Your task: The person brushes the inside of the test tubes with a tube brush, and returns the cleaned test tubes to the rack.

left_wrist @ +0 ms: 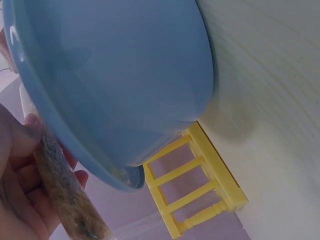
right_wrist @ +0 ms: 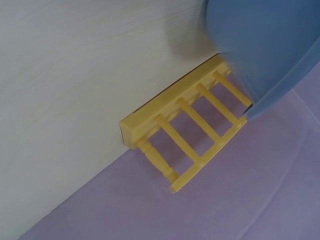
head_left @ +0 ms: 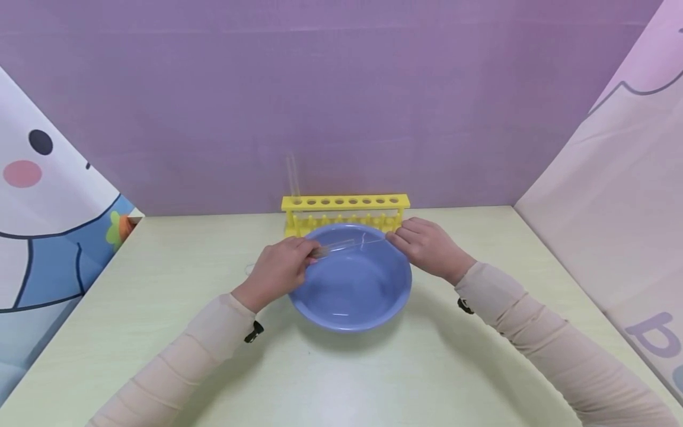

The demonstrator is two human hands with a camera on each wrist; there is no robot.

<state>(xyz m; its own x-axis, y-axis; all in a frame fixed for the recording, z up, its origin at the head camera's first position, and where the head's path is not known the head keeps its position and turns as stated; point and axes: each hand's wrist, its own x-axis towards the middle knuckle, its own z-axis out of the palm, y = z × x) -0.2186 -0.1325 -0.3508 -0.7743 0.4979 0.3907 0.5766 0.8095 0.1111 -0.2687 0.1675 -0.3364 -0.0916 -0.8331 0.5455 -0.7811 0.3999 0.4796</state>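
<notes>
My left hand [head_left: 280,270] holds a clear test tube [head_left: 341,244] at a slant over the far part of a blue basin [head_left: 347,290]. Inside the tube, brown bristles of a test tube brush [left_wrist: 65,190] show in the left wrist view, with the left thumb and fingers around the glass. Across the basin, my right hand [head_left: 427,246] pinches the far end of the brush's thin wire handle [head_left: 373,241] near the basin's right rim. The right wrist view shows the basin's side but not the right hand.
Behind the basin, a yellow test tube rack [head_left: 347,203] stands close to the purple backdrop [head_left: 341,107]. Another clear test tube [head_left: 293,178] rises from its leftmost hole. A thin clear loop [head_left: 249,268] lies on the pale table [head_left: 341,385] beside the left hand. Printed panels flank both sides.
</notes>
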